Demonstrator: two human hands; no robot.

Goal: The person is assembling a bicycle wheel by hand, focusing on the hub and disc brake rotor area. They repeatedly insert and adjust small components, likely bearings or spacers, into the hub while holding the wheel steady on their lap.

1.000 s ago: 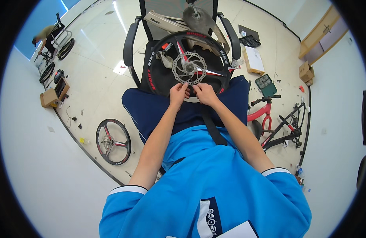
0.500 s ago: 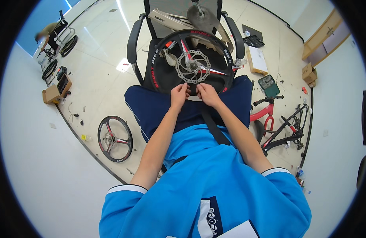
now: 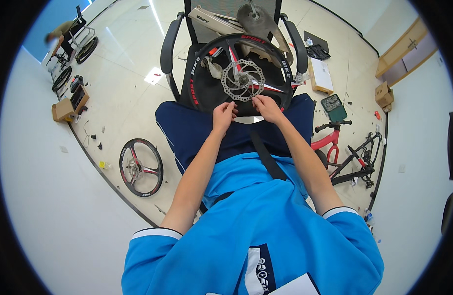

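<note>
A black three-spoke bicycle wheel [image 3: 196, 78] with red and white markings leans on an office chair [image 3: 172, 46] in front of my lap. On its hub sits a silver brake disc [image 3: 230, 87] with a wavy, perforated edge. My right hand [image 3: 268, 109] is at the disc's lower right edge, thumb and fingertips pinched together; anything between them is too small to make out. Just below the disc's lower left edge, my left hand [image 3: 223, 117] has its fingers curled together, and its contents are hidden.
Behind the wheel, a beige bicycle frame [image 3: 214, 22] and a grey metal part [image 3: 251, 22] rest on the chair. A second wheel [image 3: 158, 169] lies on the floor at left. At right are a green case [image 3: 337, 114], a red frame [image 3: 324, 141] and a black frame [image 3: 351, 169]. Someone sits far left.
My right hand has moved right and slightly up along the disc's lower edge, widening the gap between my hands. The whole view has shifted slightly.
</note>
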